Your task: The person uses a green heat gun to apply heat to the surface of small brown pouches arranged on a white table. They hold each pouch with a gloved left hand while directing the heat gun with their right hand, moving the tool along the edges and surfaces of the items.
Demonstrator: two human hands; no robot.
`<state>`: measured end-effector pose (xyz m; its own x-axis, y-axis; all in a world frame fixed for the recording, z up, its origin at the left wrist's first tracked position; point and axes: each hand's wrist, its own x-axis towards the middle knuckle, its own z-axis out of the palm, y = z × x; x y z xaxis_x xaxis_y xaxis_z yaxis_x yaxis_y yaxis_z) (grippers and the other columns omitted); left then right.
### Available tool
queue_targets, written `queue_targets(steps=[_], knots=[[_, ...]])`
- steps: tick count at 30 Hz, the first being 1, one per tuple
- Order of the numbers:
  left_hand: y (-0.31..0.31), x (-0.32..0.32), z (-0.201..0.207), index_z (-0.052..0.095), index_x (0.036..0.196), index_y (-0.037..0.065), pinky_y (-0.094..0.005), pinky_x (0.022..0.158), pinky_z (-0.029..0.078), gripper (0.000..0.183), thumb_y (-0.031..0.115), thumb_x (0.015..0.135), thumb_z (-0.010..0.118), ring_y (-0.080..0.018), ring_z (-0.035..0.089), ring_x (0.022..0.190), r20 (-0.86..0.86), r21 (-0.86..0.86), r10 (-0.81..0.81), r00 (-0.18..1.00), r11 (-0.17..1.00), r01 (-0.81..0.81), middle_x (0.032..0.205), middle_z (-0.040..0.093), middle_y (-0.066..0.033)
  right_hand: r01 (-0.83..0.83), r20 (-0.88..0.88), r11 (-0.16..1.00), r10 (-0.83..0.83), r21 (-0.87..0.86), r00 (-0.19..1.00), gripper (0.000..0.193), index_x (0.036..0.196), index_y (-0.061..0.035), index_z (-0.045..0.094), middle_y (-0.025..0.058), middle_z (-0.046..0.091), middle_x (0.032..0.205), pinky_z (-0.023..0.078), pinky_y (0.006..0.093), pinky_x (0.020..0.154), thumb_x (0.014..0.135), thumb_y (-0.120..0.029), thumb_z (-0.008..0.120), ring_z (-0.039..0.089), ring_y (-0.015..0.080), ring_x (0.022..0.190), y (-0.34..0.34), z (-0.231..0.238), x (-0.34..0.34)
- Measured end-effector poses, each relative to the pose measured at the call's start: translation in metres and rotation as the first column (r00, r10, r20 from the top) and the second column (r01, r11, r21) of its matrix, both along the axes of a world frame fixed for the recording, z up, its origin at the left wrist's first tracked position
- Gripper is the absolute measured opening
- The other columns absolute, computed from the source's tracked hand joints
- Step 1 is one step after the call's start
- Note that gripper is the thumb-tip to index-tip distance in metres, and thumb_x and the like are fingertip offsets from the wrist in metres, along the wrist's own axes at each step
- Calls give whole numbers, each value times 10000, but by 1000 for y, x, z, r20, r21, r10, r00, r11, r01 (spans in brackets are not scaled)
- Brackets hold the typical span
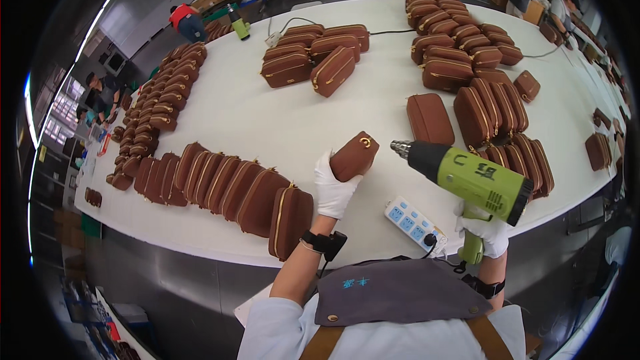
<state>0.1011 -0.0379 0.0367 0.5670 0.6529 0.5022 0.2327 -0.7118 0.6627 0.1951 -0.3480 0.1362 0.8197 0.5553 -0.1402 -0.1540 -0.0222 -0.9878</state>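
My left hand [333, 188], in a white glove, is closed around a small brown zip pouch [355, 157] with a gold ring at its top corner, held tilted above the table. In my right hand [485, 232], also gloved in white, is the handle of a green and black heat gun [477, 180]. Its metal nozzle points left toward the pouch, a short gap away from it. To the left, a row of brown zip pouches [247, 190] stands on edge. One brown pouch [430, 119] lies flat beyond the heat gun's nozzle.
A white power strip [415, 223] with a black plug sits between my arms. Stacked pouches [437, 33] line the white table's [220, 100] far right, and more [175, 93] its left side. Another heat gun [238, 23] rests at the far edge. Several people work around the table.
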Motion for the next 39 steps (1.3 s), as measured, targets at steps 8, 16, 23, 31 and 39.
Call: queue_targets(steps=[8, 16, 23, 31, 39], knots=[[-35, -110, -38, 452, 1257, -78, -314, 921, 473, 796, 299, 686, 858, -198, 572, 1063, -19, -816, 192, 981, 565, -127, 1166, 588, -154, 48, -409, 774, 279, 631, 869, 570, 1199, 97, 421, 158, 563, 826, 414, 278, 392, 739, -158, 641, 492, 210, 494, -12, -64, 4], [-35, -154, -54, 483, 1246, -96, -297, 904, 474, 750, 339, 737, 820, -180, 591, 1023, -116, -945, 66, 991, 299, -131, 1146, 613, -132, -114, -437, 775, 465, 622, 770, 529, 1219, 84, 408, 121, 542, 817, 419, 272, 421, 793, -166, 598, 481, 182, 502, 23, -82, 10], [-44, -167, -47, 483, 1297, -57, -308, 954, 446, 702, 345, 790, 755, -201, 577, 1095, -82, -920, -24, 996, 387, -66, 1217, 595, -137, -130, -514, 811, 475, 570, 714, 526, 1162, 78, 453, 145, 537, 749, 420, 311, 425, 745, -194, 623, 482, 212, 475, 42, -89, 10], [-41, -157, 9, 575, 1150, 42, -423, 877, 484, 512, 323, 742, 703, -356, 609, 986, -656, -338, 30, 755, 882, -328, 1045, 605, -193, -283, -601, 834, 541, 473, 589, 517, 1176, 61, 474, 137, 579, 807, 466, 320, 482, 751, -193, 623, 528, 220, 525, 107, -128, 16], [-62, -30, -10, 420, 1339, -26, -376, 989, 438, 883, 235, 611, 847, -289, 540, 1149, 297, -786, -225, 928, 495, 371, 1238, 563, -216, -432, -615, 837, 543, 337, 572, 506, 1176, 53, 483, 125, 588, 820, 475, 322, 501, 761, -201, 622, 541, 219, 544, 158, -152, 32]])
